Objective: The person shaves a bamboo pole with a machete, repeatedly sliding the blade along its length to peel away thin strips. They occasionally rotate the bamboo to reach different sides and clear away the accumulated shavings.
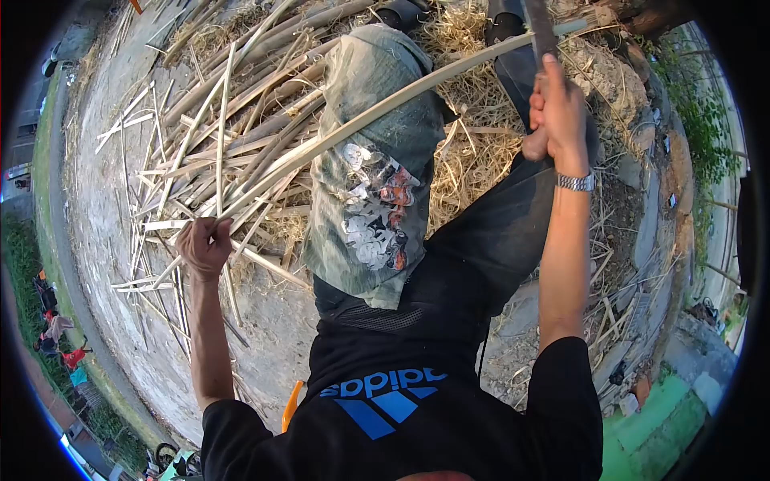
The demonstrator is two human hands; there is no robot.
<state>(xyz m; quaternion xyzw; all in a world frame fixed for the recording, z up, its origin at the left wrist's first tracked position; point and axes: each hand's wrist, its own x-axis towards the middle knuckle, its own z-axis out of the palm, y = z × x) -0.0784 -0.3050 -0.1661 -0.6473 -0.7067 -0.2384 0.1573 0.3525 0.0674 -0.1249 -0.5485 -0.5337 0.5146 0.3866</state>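
Observation:
A long, pale bamboo strip (377, 110) runs slantwise across the view, over the worn green printed cloth (373, 72) draped on my leg. Its near end sits in the pinched fingers of my left hand (206, 247), at the left. My right hand (557, 116) is wrapped round the handle of a long-bladed knife (541, 28), thumb stretched along it toward the blade. The blade points away from me and crosses the strip near its far end. The rounded butt of the handle sticks out below my fist.
Cut bamboo strips (180, 164) and thicker poles (241, 68) lie heaped on the left. Curly shavings (469, 180) cover the ground between my legs. Rubble and a stone edge (674, 160) lie to the right. Farther left, people (72, 353) are small at the edge.

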